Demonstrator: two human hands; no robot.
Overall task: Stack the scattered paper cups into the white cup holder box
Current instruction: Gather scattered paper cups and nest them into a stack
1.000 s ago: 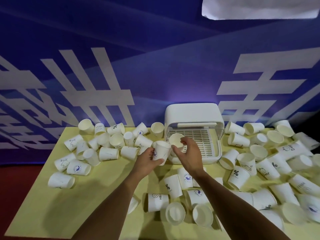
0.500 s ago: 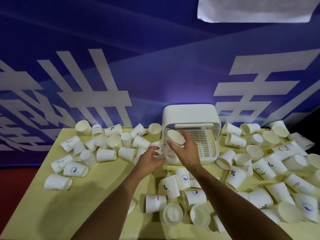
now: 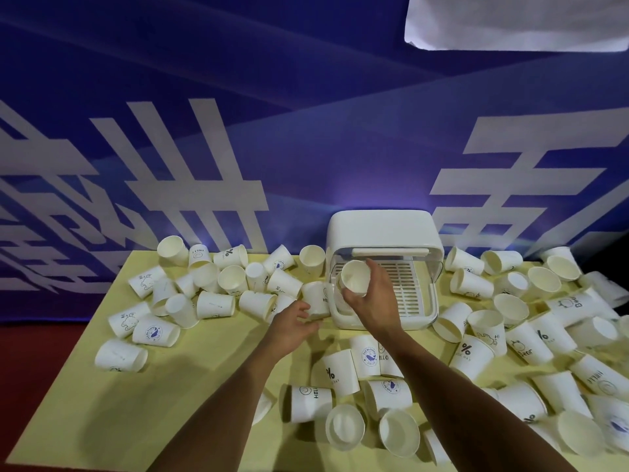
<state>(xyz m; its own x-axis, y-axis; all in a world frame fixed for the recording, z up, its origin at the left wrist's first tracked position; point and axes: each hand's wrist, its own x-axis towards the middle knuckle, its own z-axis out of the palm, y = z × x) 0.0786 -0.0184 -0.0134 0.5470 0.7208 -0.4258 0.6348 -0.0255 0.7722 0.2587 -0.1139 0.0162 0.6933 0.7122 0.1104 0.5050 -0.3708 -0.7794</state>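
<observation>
Fingers of the right hand [image 3: 376, 298] curl round a paper cup [image 3: 354, 276] at frame centre, its mouth toward the camera and its base over the left front corner of the white cup holder box [image 3: 381, 226]. The left hand [image 3: 293, 323] is relaxed and empty, just beside a HELLO cup [image 3: 316, 298].

The white sheet [image 3: 510, 22] up top is cut off by 2 edges. The right hand [image 3: 374, 298] and its white paper cup [image 3: 355, 282] hide the front left of the slotted tray [image 3: 408, 287] in the white plastic box [image 3: 381, 229]. I cannot tell if the left hand [image 3: 292, 327] touches the printed white cup [image 3: 315, 298].
</observation>
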